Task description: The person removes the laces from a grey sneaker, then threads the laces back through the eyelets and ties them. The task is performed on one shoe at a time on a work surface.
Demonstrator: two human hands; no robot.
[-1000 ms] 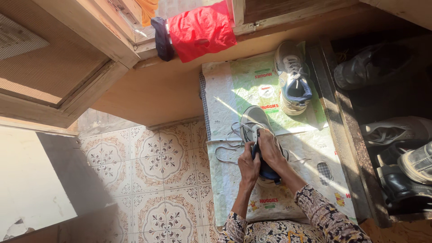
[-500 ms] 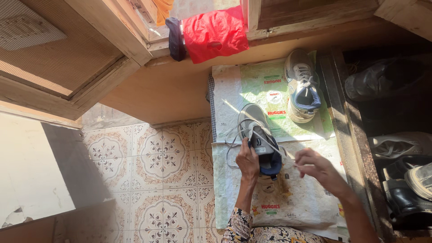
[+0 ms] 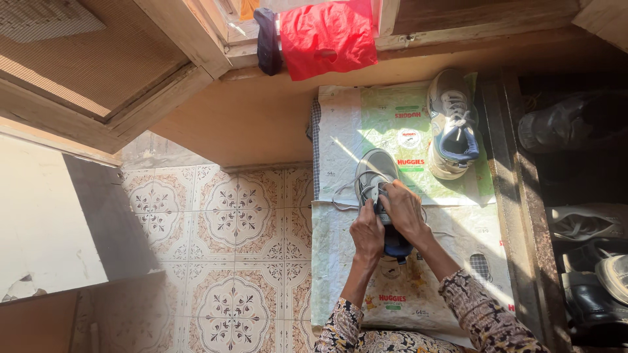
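I have a grey shoe [image 3: 375, 178] in front of me on plastic sheets [image 3: 340, 137] spread over the floor, toe pointing away from me. My left hand [image 3: 367, 235] grips the near part of the shoe, its fingers closed around the side. My right hand [image 3: 404, 209] lies over the top, fingers curled down onto the tongue and the laces [image 3: 345, 191], which trail loose to the left. From the look of it, the lacing is not finished: the cords hang slack and no bow shows, though my hands hide the eyelets, so I cannot tell how many are threaded.

The matching shoe [image 3: 453, 124] lies apart, farther off to the right on the same sheets, its laces looking done up. Patterned floor tiles [image 3: 229, 216] lie to my left. A red bag [image 3: 327, 36] hangs from the wooden frame ahead. A dark rack [image 3: 575, 216] with more footwear stands along my right side. Nothing blocks my hands.
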